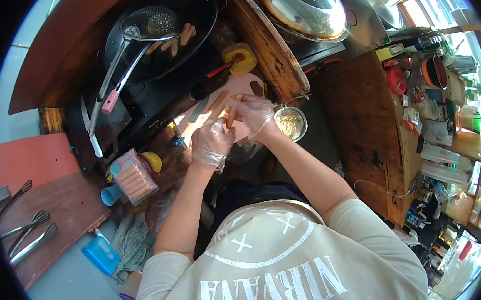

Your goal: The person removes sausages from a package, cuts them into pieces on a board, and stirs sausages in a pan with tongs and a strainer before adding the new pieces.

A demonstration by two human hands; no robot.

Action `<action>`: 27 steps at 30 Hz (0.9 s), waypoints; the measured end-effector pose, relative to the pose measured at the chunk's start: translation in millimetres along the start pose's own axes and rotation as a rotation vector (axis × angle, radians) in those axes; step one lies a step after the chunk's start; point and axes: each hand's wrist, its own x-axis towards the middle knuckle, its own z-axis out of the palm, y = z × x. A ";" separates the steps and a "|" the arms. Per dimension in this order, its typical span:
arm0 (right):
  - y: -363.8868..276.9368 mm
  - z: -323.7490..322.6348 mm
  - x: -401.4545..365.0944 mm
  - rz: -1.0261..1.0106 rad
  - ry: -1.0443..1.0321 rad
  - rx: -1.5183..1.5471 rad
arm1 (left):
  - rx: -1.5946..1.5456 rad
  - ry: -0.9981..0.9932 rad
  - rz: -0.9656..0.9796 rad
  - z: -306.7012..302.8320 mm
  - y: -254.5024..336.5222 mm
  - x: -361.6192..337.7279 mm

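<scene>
The sausage (231, 115) is thin, orange-brown and smooth, and it stands nearly upright in the view, just above the pink cutting board (240, 83). It sits between the two hands, both of which wear clear plastic gloves. The left hand (212, 142) is below it, fingers curled around its lower end. The right hand (256, 112) closes on its upper part from the side, fingertips pinched against it. Both forearms reach forward from the body and meet over the board, wrists bent slightly inward.

A second sausage (217, 102) lies on the board just beside the hands, and a knife (191, 120) is near the left hand. A small metal bowl (291, 123) stands close to the right wrist. Farther off on the worktop (361, 119), a black frying pan (186, 9) holds more sausages and a mesh skimmer (153, 22).
</scene>
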 end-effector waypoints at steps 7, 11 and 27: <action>-40.9 -3.7 -12.3 -0.025 -0.082 0.188 | -0.125 0.027 0.148 -19.5 18.6 -7.4; -56.1 -3.5 -17.3 -0.056 -0.098 0.130 | -0.023 0.130 0.297 -26.5 30.5 -5.4; -74.9 -25.1 -37.8 0.078 -0.176 -0.010 | -0.143 0.082 0.262 -34.4 58.2 -2.3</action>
